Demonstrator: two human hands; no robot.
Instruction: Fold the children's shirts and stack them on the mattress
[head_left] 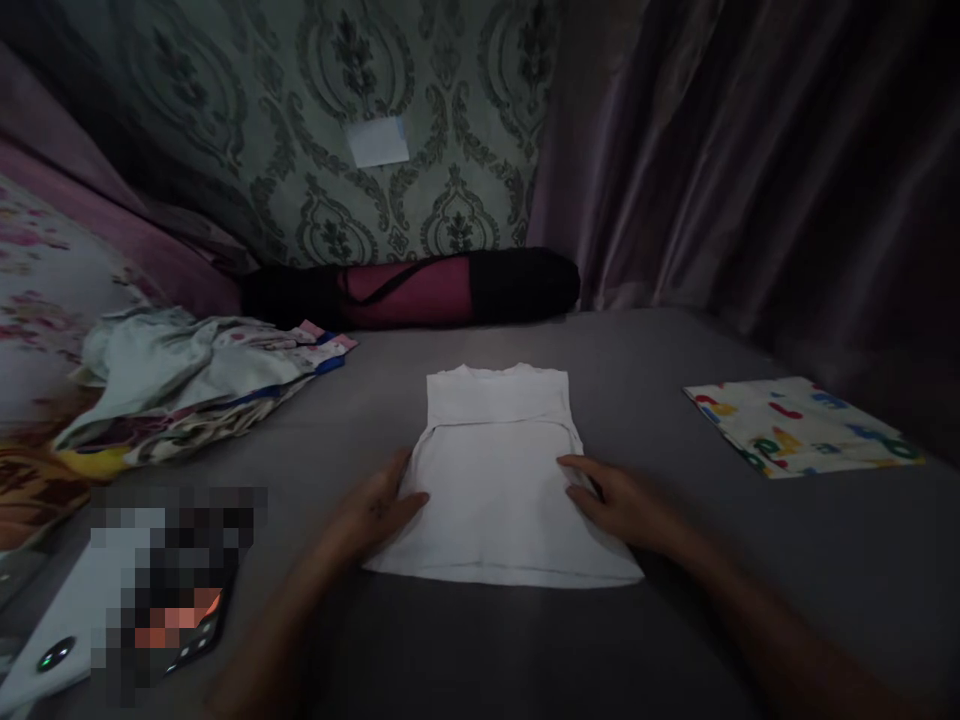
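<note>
1. Here, a folded white fabric garment (495, 490) lies on the plain grey sheet (637, 385).
2. The left hand (384, 505) and right hand (611, 503) touch its side edges; whether either grip pinches cloth, I cannot tell.

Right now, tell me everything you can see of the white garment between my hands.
The white garment is plain, soft-looking cloth, laid out on the grey sheet. A horizontal edge, apparently a fold, crosses its narrower upper part, and the top edge is slightly uneven. Below, the sides flare to a wide hem with a faint line just above it. Your left hand touches its left side, your right hand its right.
</note>
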